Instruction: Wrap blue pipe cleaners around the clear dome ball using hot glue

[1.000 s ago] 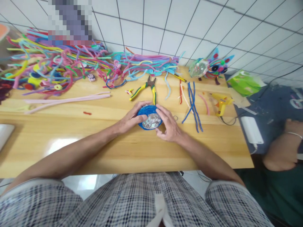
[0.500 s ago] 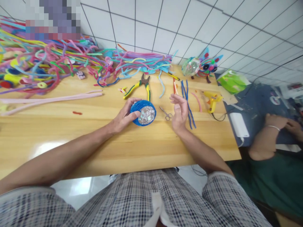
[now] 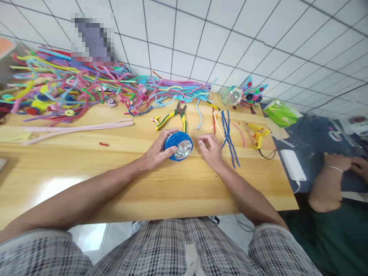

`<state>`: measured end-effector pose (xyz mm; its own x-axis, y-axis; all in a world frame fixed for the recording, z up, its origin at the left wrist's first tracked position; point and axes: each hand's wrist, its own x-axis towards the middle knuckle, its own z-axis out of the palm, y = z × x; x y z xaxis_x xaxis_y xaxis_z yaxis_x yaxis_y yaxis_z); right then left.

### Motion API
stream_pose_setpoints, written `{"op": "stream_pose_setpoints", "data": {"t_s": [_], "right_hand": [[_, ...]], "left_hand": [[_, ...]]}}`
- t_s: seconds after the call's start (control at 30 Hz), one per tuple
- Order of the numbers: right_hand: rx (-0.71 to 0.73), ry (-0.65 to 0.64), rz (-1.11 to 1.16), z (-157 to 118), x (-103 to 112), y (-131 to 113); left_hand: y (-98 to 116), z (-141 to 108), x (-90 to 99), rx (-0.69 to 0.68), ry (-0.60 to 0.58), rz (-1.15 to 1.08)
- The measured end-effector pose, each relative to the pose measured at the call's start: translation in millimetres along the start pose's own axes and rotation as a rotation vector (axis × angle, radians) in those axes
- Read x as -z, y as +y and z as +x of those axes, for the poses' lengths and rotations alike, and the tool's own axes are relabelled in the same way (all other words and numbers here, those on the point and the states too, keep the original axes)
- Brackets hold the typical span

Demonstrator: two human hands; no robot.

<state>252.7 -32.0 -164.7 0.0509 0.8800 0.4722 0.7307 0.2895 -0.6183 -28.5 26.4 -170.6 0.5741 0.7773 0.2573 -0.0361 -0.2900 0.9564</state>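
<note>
My left hand point(image 3: 157, 151) is wrapped round a ball point(image 3: 178, 146) coiled in blue pipe cleaner. Shiny, clear-looking material shows on the ball's uncovered face, and my thumb lies across its edge. Just right of the ball, my right hand point(image 3: 211, 148) is curled with thumb and forefinger together, low over the table. Whatever may be between those fingertips is too small or hidden to make out. Pliers point(image 3: 180, 111) with yellow-green handles lie spread beyond the ball. Two blue pipe cleaners point(image 3: 230, 142) lie crossed to the right of my right hand.
Heaped coloured pipe cleaners point(image 3: 86, 84) run along the back of the wooden table point(image 3: 161, 191). A yellow glue gun point(image 3: 258, 135), a decorated figure point(image 3: 251, 94) and a white power bank point(image 3: 293, 165) are at right. Another person's arm point(image 3: 330, 180) rests beyond.
My right hand has moved left and down toward the ball, its raised fingers now curled together. The small scissors seen beside it are no longer visible. The view has shifted slightly.
</note>
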Motion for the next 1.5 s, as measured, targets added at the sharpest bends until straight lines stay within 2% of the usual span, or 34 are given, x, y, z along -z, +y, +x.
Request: {"op": "stream_pose_setpoints", "data": {"t_s": [0.4, 0.7, 0.93, 1.1, 1.23, 1.5], "right_hand": [[0.070, 0.015, 0.040, 9, -11, 6], [0.034, -0.011, 0.001, 9, -16, 10], [0.035, -0.033, -0.028, 11, -15, 10], [0.023, -0.025, -0.019, 9, -14, 11], [0.013, -0.039, -0.009, 6, -12, 10], [0.023, -0.044, 0.006, 4, -8, 8]], "left_hand": [[11, 8, -1.3, 0.052, 0.023, 0.029], [17, 14, -2.5, 0.095, 0.032, 0.040], [19, 19, -12.2, 0.094, 0.077, 0.077], [8, 5, -23.6, 0.035, 0.112, 0.134], [-1, -6, -31.0, -0.083, 0.110, 0.171], [-14, -9, -37.9, -0.211, 0.112, 0.189]]}}
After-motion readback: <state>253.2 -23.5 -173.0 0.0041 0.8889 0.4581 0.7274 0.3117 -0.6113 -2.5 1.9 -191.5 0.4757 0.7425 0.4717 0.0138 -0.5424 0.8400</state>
